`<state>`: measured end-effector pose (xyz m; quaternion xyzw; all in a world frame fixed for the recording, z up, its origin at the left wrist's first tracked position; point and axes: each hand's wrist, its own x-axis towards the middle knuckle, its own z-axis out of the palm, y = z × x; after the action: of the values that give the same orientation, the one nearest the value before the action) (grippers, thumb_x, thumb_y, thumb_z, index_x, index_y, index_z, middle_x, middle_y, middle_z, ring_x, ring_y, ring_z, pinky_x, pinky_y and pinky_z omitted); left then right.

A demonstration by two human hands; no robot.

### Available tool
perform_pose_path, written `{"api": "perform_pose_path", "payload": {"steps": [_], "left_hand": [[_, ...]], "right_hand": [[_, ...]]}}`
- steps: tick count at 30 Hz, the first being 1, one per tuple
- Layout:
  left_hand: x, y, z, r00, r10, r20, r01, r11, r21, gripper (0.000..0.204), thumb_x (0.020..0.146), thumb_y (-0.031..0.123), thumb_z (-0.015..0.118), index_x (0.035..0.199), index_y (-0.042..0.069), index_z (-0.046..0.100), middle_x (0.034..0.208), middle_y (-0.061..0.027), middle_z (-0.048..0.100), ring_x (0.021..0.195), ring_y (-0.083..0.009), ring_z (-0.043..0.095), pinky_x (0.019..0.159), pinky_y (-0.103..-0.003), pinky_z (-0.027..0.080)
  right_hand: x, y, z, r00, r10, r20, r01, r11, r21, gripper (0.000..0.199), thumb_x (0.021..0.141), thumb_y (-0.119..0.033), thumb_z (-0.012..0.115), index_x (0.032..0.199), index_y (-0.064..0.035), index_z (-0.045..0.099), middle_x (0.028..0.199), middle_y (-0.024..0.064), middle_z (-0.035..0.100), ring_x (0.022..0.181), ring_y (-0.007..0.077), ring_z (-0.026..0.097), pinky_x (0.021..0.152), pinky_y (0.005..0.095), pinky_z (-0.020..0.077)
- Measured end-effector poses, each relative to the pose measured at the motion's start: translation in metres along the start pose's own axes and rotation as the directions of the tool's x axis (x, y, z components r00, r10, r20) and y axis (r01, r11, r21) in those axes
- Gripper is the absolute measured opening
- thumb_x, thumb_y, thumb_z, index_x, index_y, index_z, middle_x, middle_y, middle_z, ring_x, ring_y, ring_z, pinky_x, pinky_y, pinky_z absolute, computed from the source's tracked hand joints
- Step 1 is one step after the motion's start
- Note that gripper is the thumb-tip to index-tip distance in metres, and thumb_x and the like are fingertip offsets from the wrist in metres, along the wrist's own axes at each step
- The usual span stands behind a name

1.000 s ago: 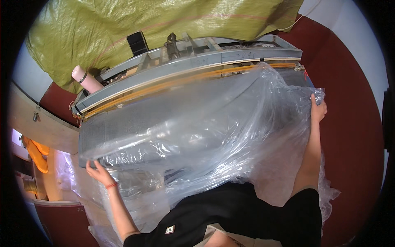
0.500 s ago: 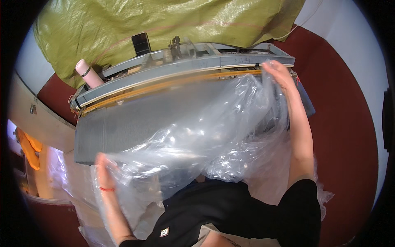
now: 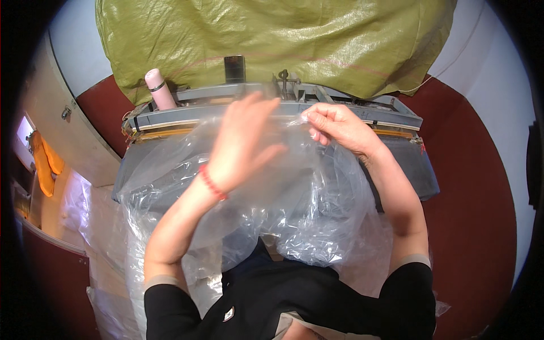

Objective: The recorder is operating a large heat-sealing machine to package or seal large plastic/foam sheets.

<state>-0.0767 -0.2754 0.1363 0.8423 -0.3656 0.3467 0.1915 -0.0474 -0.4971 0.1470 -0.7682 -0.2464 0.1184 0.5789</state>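
Note:
A large clear plastic sheet (image 3: 328, 221) hangs in shiny folds over a dark grey work surface (image 3: 405, 170) and down over my lap. My right hand (image 3: 340, 127) pinches the sheet's upper edge between thumb and fingers, just in front of a grey metal frame (image 3: 204, 112). Left of it, my left hand (image 3: 241, 147), with a red band at the wrist, is raised over the sheet. Its fingers are stretched out, the thumb apart, and somewhat smeared by motion. Whether the left palm touches the film I cannot tell.
A pink bottle (image 3: 160, 90) and a dark phone (image 3: 234, 69) stand at the back of the frame, before a yellow-green tarp (image 3: 272, 34). More clear plastic (image 3: 110, 218) lies at the left, near a pale door (image 3: 85, 130) and orange objects (image 3: 44, 164).
My left hand has swung from the lower left up to the middle. My right hand has moved left with the sheet's edge. The view has shifted, and the sheet now covers more of the surface.

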Motion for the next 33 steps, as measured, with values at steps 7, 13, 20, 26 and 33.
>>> {"api": "perform_pose_path", "payload": {"steps": [7, 13, 20, 26, 33], "left_hand": [[0.009, -0.004, 0.038, 0.9, -0.432, -0.047, 0.282, 0.662, -0.694, 0.009, 0.074, 0.003, 0.062, 0.073, 0.001, 0.054, 0.062, 0.0024, 0.051, 0.056, -0.003, 0.045, 0.051, -0.017, 0.036], [0.005, 0.0, 0.036, 0.924, -0.317, -0.214, 0.169, 0.84, -0.515, 0.011, 0.073, 0.002, 0.064, 0.071, 0.001, 0.053, 0.059, 0.0022, 0.051, 0.052, -0.0016, 0.042, 0.046, -0.016, 0.034], [-0.004, -0.002, 0.037, 0.917, -0.289, -0.273, 0.134, 0.872, -0.472, 0.009, 0.072, 0.0, 0.063, 0.076, 0.0, 0.055, 0.06, -0.0004, 0.054, 0.052, -0.0034, 0.047, 0.047, -0.018, 0.038], [-0.004, -0.005, 0.023, 0.965, -0.216, -0.15, 0.174, 0.951, -0.254, 0.009, 0.073, 0.005, 0.063, 0.076, 0.0, 0.056, 0.06, -0.001, 0.054, 0.051, -0.0039, 0.045, 0.047, -0.02, 0.038], [-0.041, -0.021, -0.04, 0.684, 0.177, 0.708, 0.5, 0.592, -0.632, 0.014, 0.079, 0.013, 0.059, 0.085, 0.001, 0.062, 0.067, -0.002, 0.058, 0.06, -0.0058, 0.052, 0.052, -0.021, 0.041]], "right_hand": [[-0.01, -0.016, -0.008, 0.998, 0.049, 0.03, -0.051, 0.997, 0.056, 0.043, 0.088, -0.039, 0.041, 0.109, -0.0024, 0.051, 0.079, 0.0045, 0.06, 0.065, 0.0077, 0.053, 0.059, 0.0199, 0.0413], [-0.001, -0.006, -0.001, 0.99, -0.142, -0.001, 0.142, 0.99, -0.021, 0.028, 0.084, -0.02, 0.052, 0.105, -0.0007, 0.055, 0.079, 0.0048, 0.061, 0.068, 0.0077, 0.054, 0.063, 0.0202, 0.043], [0.017, 0.006, 0.028, 0.991, -0.116, -0.061, 0.13, 0.944, 0.305, 0.025, 0.081, -0.008, 0.053, 0.105, 0.0, 0.055, 0.079, 0.0039, 0.061, 0.064, 0.0071, 0.055, 0.061, 0.0198, 0.0445], [0.032, 0.027, 0.042, 0.988, -0.149, -0.036, 0.153, 0.932, 0.329, 0.023, 0.078, -0.006, 0.057, 0.1, 0.0001, 0.055, 0.075, 0.0019, 0.059, 0.067, 0.0044, 0.053, 0.059, 0.018, 0.0426], [0.012, 0.122, -0.015, 0.911, 0.076, -0.406, 0.262, 0.653, 0.71, 0.017, 0.079, -0.019, 0.058, 0.092, -0.0079, 0.053, 0.075, 0.0005, 0.053, 0.067, 0.0093, 0.054, 0.052, 0.0196, 0.0421]]}}
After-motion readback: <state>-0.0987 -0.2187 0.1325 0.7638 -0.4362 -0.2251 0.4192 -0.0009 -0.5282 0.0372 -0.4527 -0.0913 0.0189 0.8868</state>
